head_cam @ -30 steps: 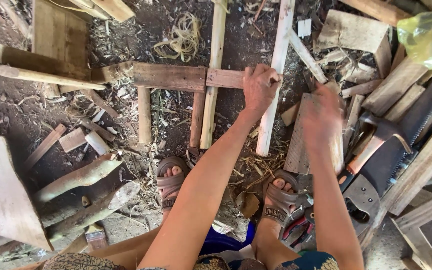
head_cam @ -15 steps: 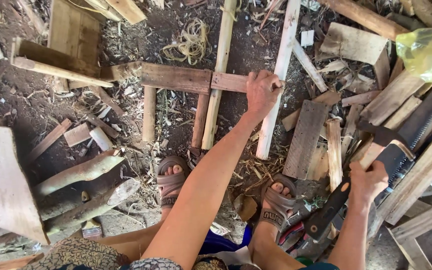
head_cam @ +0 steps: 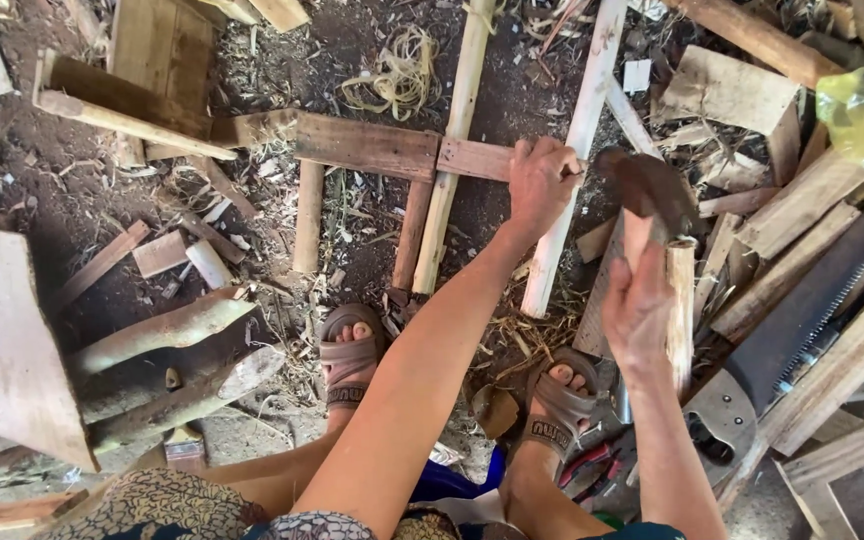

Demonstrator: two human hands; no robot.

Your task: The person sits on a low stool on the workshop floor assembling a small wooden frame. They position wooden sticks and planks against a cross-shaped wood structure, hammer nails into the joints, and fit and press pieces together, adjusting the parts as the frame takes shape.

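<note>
Pressing down on the flat reddish wooden plank (head_cam: pixel 422 152), the left hand (head_cam: pixel 540 182) holds its right end tight against the dirt ground (head_cam: pixel 82 210). The plank's long side runs left to right, across a pale round wooden pole (head_cam: pixel 574 160). The right hand (head_cam: pixel 637 310) is closed around the pale wooden handle of a rusty dark-headed hammer (head_cam: pixel 652 190). The hammer head hangs just to the right of the left hand, very near the plank's end. The left hand is the nearer one.
</note>
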